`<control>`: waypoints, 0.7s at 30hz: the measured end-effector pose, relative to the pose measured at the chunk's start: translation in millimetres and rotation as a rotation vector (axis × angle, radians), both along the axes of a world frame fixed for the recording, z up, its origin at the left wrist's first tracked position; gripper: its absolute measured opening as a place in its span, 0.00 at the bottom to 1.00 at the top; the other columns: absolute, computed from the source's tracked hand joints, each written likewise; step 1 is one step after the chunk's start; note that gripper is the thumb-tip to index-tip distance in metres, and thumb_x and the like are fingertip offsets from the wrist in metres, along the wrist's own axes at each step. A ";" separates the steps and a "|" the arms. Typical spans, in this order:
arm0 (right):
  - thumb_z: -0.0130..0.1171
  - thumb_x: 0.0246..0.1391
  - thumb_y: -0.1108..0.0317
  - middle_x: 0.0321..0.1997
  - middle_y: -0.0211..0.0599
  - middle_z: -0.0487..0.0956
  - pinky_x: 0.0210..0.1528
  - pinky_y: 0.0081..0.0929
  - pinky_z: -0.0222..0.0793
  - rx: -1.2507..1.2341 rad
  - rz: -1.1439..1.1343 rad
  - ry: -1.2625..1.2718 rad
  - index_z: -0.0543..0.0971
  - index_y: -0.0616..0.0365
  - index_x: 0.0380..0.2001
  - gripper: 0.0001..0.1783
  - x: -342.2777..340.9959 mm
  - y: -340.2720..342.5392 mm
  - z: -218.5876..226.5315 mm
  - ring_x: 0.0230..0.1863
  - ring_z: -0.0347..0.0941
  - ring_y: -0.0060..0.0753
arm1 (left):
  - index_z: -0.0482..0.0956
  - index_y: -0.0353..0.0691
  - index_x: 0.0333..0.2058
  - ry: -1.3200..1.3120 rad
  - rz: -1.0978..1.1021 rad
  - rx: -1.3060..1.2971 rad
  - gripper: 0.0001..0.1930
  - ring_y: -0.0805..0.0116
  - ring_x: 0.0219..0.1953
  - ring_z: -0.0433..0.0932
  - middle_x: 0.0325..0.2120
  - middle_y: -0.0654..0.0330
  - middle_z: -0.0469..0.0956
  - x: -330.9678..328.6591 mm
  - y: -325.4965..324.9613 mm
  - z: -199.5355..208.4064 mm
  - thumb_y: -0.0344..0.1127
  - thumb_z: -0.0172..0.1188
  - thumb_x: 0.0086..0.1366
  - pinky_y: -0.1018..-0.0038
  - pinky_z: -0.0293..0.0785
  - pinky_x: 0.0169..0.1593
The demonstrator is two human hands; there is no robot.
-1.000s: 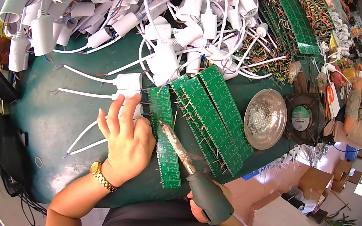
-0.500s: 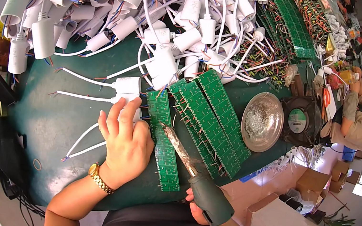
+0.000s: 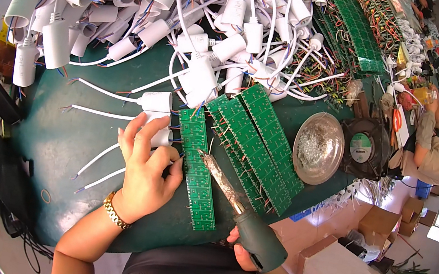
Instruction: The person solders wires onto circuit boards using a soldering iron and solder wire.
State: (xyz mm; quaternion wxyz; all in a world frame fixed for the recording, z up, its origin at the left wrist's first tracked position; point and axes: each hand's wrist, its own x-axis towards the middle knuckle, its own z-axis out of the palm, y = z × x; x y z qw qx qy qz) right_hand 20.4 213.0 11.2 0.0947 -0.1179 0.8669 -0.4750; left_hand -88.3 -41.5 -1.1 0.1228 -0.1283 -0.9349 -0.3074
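In my right hand (image 3: 241, 252) is a soldering iron (image 3: 261, 241) with a dark green handle and a long scorched metal shaft. Its tip hovers over or beside the right edge of a narrow green circuit board strip (image 3: 197, 177); contact is unclear. My left hand (image 3: 149, 168), a gold watch on its wrist, is just left of that strip with thumb and index finger pinched together. What they pinch is hidden. Partly behind those fingers lies a white lamp-holder-like housing (image 3: 161, 138). Another white housing (image 3: 156, 102) with a white cable lies just beyond, its wires at the strip's edge.
A heap of white cylindrical housings (image 3: 57, 44) covers the far table. Right of the strip are stacked circuit boards (image 3: 259, 144), a clear bowl (image 3: 318, 148) with silvery contents and a black fan (image 3: 363, 146). Another person (image 3: 435, 146) sits at far right.
My left hand has shifted slightly left and toward me, its thumb and index finger now pinched. The iron's tip has moved slightly right. The cable ends beside my left hand have shifted.
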 end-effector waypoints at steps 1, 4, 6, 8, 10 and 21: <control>0.61 0.47 0.68 0.30 0.35 0.81 0.36 0.28 0.77 -0.002 0.001 -0.001 0.78 0.59 0.37 0.12 1.8 1.7 -2.8 0.32 0.80 0.31 | 0.72 0.42 0.29 -0.001 0.001 -0.002 0.12 0.37 0.64 0.55 0.58 0.47 0.65 -0.2 0.1 0.6 0.22 0.63 0.46 0.41 0.50 0.63; 0.62 0.47 0.66 0.28 0.33 0.81 0.34 0.26 0.76 0.073 0.028 0.106 0.79 0.59 0.37 0.13 6.4 5.5 -10.3 0.30 0.80 0.30 | 0.72 0.44 0.29 -0.041 -0.001 -0.074 0.12 0.38 0.65 0.54 0.60 0.50 0.65 -0.6 1.5 2.3 0.22 0.62 0.47 0.35 0.44 0.62; 0.62 0.48 0.65 0.27 0.32 0.81 0.31 0.24 0.75 0.069 0.035 0.072 0.78 0.58 0.37 0.14 3.0 3.1 -5.5 0.28 0.80 0.29 | 0.71 0.45 0.28 -0.067 -0.009 -0.139 0.11 0.38 0.67 0.52 0.61 0.53 0.65 -0.7 2.6 2.6 0.23 0.62 0.47 0.30 0.38 0.61; 0.62 0.48 0.65 0.27 0.31 0.82 0.31 0.24 0.75 0.038 0.040 0.021 0.78 0.59 0.38 0.14 -1.8 0.8 1.4 0.28 0.80 0.28 | 0.71 0.44 0.28 -0.065 -0.016 -0.140 0.11 0.38 0.67 0.52 0.61 0.53 0.65 -1.2 2.6 2.5 0.23 0.62 0.47 0.29 0.37 0.61; 0.62 0.47 0.66 0.27 0.30 0.82 0.31 0.24 0.75 0.004 0.045 -0.032 0.78 0.59 0.38 0.14 -8.7 -1.7 4.9 0.28 0.80 0.27 | 0.71 0.44 0.28 -0.067 -0.022 -0.144 0.11 0.38 0.67 0.51 0.61 0.54 0.65 -2.4 2.8 3.0 0.23 0.62 0.47 0.29 0.36 0.61; 0.62 0.46 0.68 0.26 0.29 0.81 0.30 0.23 0.75 0.009 0.076 0.051 0.76 0.60 0.40 0.16 -9.9 -4.1 5.3 0.27 0.80 0.25 | 0.72 0.43 0.24 -0.051 -0.001 -0.139 0.08 0.38 0.65 0.55 0.59 0.58 0.69 -4.5 4.9 2.7 0.25 0.62 0.46 0.28 0.32 0.61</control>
